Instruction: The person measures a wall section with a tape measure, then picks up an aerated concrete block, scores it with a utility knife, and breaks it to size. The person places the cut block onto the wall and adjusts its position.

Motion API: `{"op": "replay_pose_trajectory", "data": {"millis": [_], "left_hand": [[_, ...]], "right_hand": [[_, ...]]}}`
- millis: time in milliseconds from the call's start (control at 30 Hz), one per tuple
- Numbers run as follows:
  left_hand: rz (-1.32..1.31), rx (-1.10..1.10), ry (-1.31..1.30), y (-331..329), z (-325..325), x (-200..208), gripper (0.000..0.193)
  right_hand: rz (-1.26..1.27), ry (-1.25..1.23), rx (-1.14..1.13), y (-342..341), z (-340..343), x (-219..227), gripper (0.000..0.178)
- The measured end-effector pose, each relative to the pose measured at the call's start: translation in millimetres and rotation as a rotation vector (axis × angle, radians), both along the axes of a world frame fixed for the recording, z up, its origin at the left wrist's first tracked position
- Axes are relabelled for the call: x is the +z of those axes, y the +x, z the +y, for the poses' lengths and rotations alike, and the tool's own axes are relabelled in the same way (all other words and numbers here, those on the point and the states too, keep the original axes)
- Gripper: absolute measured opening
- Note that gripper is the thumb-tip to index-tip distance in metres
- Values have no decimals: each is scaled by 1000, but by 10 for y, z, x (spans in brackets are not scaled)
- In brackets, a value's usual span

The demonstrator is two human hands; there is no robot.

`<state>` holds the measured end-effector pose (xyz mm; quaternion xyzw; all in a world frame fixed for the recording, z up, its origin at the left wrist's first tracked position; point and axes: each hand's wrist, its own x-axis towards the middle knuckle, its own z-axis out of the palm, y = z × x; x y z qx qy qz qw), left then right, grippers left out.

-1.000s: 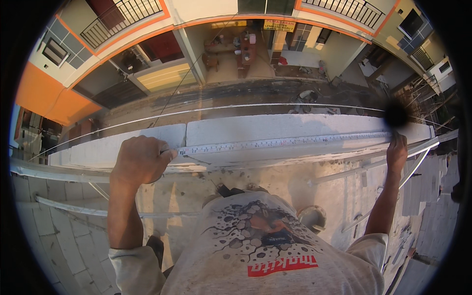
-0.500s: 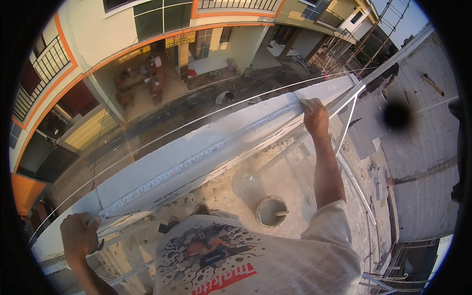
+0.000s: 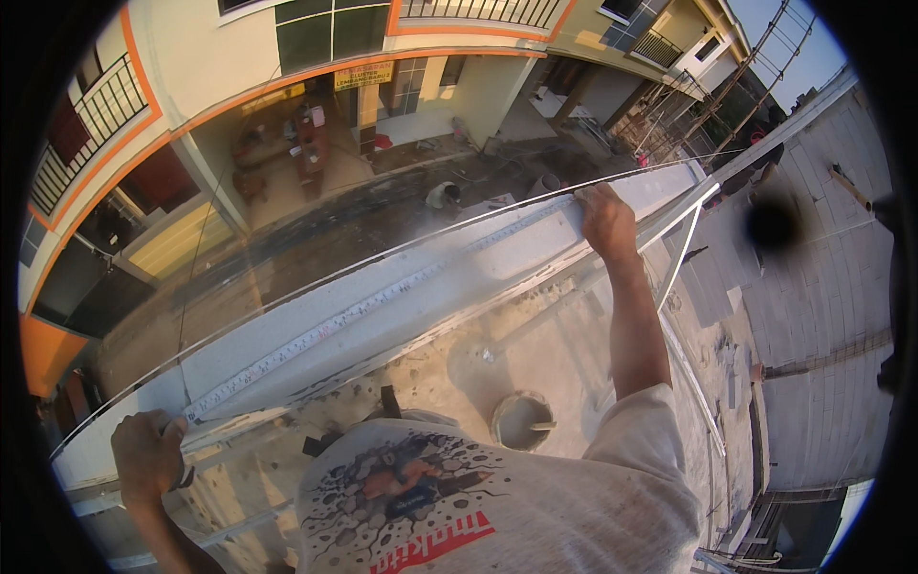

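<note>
- Left, near: your left hand [image 3: 151,454] curls by the wall, thumb and fingers pinching the near end of the tape measure [image 3: 320,335] (a dark thing under those fingers is too unclear to name).
- Middle: the tape measure runs along the white block wall [image 3: 229,359]; your wide-set hands seem to keep it taut. Past the far edge, the street [image 3: 382,206] lies below; nearer, concrete floor [image 3: 583,364] leaves room around a round bucket [image 3: 497,422].
- Right, far: your right hand [image 3: 604,220] closes over the tape measure's other end, fingertips hidden.

Over the street [image 3: 316,227] stood an orange-trimmed building [image 3: 206,57], yellow sign [image 3: 363,76] hanging there, a person [image 3: 441,196] hunched low outside, while a bucket [image 3: 499,433] sat on the floor [image 3: 564,354]!
</note>
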<state>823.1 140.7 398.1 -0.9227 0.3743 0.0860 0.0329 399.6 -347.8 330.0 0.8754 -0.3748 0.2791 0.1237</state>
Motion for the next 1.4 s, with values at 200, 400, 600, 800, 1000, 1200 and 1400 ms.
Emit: {"op": "replay_pose_trajectory", "data": {"millis": [200, 400, 600, 800, 1000, 1200, 1400], "left_hand": [[17, 3, 59, -33, -64, 75, 31], [70, 47, 145, -32, -28, 143, 36], [75, 87, 155, -59, -52, 169, 37], [67, 83, 185, -58, -69, 196, 39], [62, 135, 167, -105, -58, 173, 40], [100, 152, 189, -99, -36, 197, 43], [311, 98, 74, -303, 305, -10, 46]], "right_hand": [[38, -7, 65, -96, 29, -1, 14], [88, -52, 173, -218, 81, 5, 14], [106, 23, 122, -352, 85, -46, 15], [71, -15, 153, -388, 134, -71, 17], [29, -4, 181, -398, 109, -95, 17], [29, 3, 172, -438, 104, -118, 17], [-43, -17, 35, -880, 174, -130, 15]]}}
